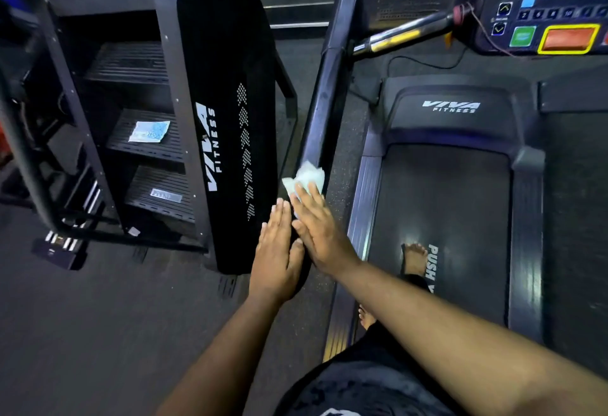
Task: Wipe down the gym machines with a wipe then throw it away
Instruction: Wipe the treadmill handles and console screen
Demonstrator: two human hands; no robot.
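Head view: the wipe point(304, 178) is pressed flat against the treadmill's side rail point(324, 99) under the straight fingers point(309, 200) of the right hand point(317, 234), likely for full contact. The left hand point(276, 257), flat and empty, is laid on the rail beside it, seemingly for steadying.

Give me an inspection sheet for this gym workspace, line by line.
Surface: dark treadmill side rail, under wiping.
Job's things: crumpled white wipe pressed on the rail; black treadmill belt; black Viva Fitness stair machine.
Clutter: pale blue packet on a stair step.
Grippers: right hand flat on the wipe; left hand flat on the rail.
Cables: thin red cord at the console; black cable below.
Surroundings: dark speckled floor.
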